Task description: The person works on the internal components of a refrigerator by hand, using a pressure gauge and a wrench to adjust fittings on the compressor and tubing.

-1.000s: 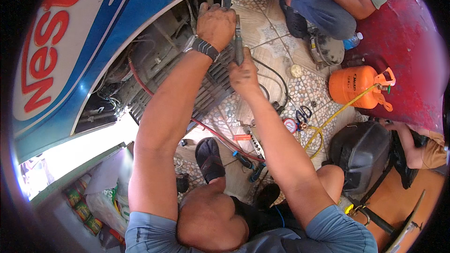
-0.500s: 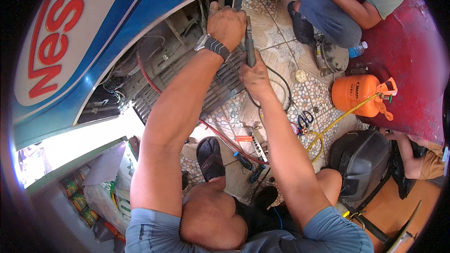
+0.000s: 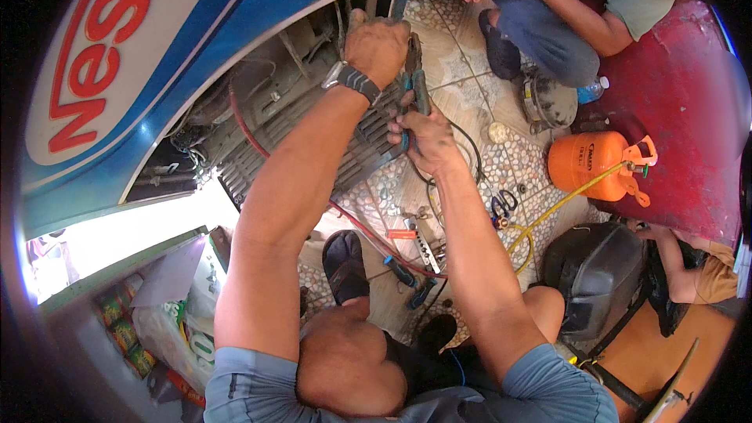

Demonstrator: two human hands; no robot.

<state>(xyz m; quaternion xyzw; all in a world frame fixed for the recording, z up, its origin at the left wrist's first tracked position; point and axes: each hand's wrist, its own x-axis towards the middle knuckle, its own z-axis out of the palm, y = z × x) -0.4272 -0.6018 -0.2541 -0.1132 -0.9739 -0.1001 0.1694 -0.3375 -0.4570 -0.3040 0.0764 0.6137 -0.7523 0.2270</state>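
Note:
My left hand [image 3: 377, 48], with a watch on its wrist, is closed at the open lower bay of a blue cabinet [image 3: 258, 12]. What its fingers hold is hidden. Just right of it, my right hand [image 3: 429, 141] grips a pair of pliers [image 3: 421, 90] with grey and teal handles. The handles stand apart, and the dark jaws point up beside my left knuckles. Below both hands lies a slatted grille [image 3: 290, 137], with a red hose [image 3: 249, 129] running over it.
On the tiled floor lie a screwdriver [image 3: 401, 272], an orange-red piece [image 3: 401, 234] and other tools. An orange gas cylinder [image 3: 587, 164] with a yellow hose [image 3: 576, 189] stands at right, near a black case [image 3: 599, 278] and a round dark metal part [image 3: 548, 100]. Another person [image 3: 540, 23] crouches at the far right.
The pliers' handles have spread, and my right hand's fingers now show around the left handle. My left hand stays in nearly the same place.

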